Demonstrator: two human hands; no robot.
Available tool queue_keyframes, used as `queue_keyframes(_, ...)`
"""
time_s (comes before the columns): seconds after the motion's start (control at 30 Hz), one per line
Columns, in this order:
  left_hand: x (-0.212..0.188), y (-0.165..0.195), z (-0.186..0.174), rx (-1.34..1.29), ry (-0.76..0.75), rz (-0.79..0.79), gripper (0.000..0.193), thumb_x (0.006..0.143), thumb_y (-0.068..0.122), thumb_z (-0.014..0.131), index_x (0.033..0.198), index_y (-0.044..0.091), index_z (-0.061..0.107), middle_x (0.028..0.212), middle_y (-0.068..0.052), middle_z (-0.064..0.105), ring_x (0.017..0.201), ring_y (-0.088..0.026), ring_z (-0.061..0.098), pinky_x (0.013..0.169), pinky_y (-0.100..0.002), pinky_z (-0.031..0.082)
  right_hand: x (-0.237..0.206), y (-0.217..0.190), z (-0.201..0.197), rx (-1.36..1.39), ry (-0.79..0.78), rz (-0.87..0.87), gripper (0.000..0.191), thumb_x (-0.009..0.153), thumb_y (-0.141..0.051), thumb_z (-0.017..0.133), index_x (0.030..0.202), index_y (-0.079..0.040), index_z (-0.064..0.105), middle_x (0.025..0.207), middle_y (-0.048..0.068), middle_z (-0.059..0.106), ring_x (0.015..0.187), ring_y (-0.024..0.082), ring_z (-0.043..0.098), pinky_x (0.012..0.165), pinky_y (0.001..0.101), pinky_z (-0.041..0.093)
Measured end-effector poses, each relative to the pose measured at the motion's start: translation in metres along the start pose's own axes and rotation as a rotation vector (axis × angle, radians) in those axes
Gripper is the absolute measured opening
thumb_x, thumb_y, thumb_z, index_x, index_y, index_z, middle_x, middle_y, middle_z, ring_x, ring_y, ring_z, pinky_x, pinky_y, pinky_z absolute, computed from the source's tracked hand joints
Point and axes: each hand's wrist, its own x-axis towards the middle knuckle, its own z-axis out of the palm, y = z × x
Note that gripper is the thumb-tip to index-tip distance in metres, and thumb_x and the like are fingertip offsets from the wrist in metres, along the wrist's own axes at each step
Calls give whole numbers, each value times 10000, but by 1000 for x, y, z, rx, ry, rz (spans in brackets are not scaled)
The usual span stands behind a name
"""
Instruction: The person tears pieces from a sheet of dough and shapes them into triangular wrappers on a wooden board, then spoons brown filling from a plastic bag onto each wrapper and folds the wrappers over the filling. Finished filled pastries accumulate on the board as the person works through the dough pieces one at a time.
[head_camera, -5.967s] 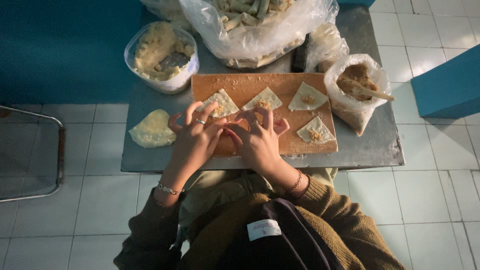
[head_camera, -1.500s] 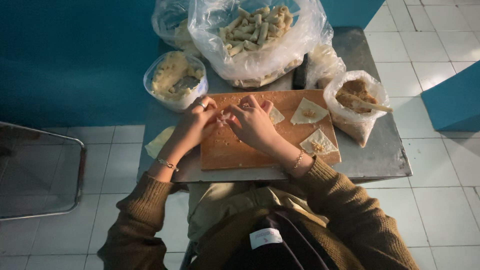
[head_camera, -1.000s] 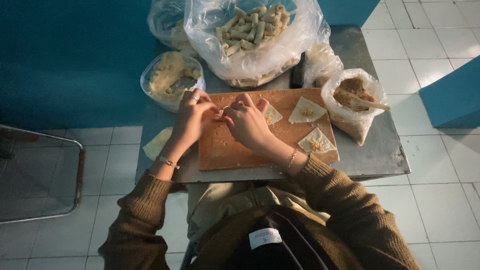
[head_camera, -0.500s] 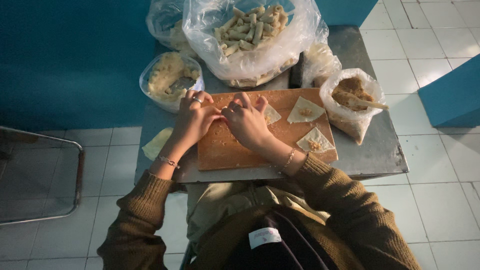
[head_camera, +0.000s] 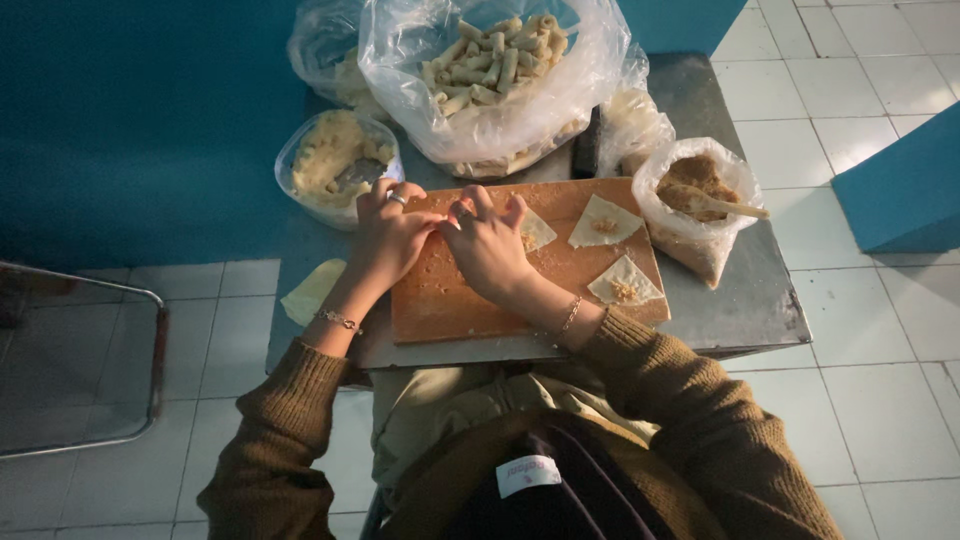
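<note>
Seen from the head camera, a person in a brown knitted sweater works at a small grey metal table (head_camera: 745, 310), both hands meeting at the far edge of a rectangular wooden cutting board (head_camera: 500, 290). The left hand (head_camera: 390, 235) and right hand (head_camera: 490, 250) curl their fingers over a pale filled dough wrapper (head_camera: 535, 230), mostly hidden beneath them; whether they pinch it cannot be told. Two more triangular wrappers with filling (head_camera: 603, 220) lie ready alongside. A clear bag of brown filling with a wooden spoon (head_camera: 700, 200) stands within reach, a large bag of finished rolls (head_camera: 495, 65) behind, a round plastic tub (head_camera: 335, 165) to the left.
</note>
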Motion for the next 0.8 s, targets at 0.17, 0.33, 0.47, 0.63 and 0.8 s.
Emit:
queue_keyframes(0.17,-2,3,-3,44,8,-17,108,866,252,778,960,260,829,1234,-4,649,1190,-250,506,968,-475,375,5,-1,-5,-23,8,7,150,875,-215,663,990,-181,754,1141,1,659,1262,223,489,913,566,298)
queue_keyframes(0.33,-2,2,-1,152,-88,-60,193,901,267,721,1073,259,808,1306,-40,626,1214,-288,498,957,-532,348,14,0,-4,-90,-45,21,163,857,-214,650,963,-151,758,1189,69,662,1284,262,480,920,569,310)
queue_keyframes(0.47,-8,3,-2,54,-78,-130,280,932,243,700,1203,219,768,1413,-98,570,1264,-341,476,976,-547,338,22,0,2,-177,-98,33,210,856,-221,639,997,-114,753,1231,104,653,1288,285,471,931,582,307)
queue_keyframes(0.63,-27,20,-17,98,85,-250,277,877,173,725,1154,157,735,1398,-118,566,1288,-337,484,1023,-526,333,27,2,-6,-206,-59,36,235,829,-229,653,1026,-148,752,1262,83,657,1284,269,479,931,589,305)
queue_keyframes(0.8,-47,48,-31,-43,309,-407,234,964,130,720,1187,191,757,1295,-53,574,1182,-276,539,1025,-459,338,20,-2,-82,92,267,10,234,949,-294,765,1165,-204,762,1193,-44,695,1207,196,526,981,530,308)
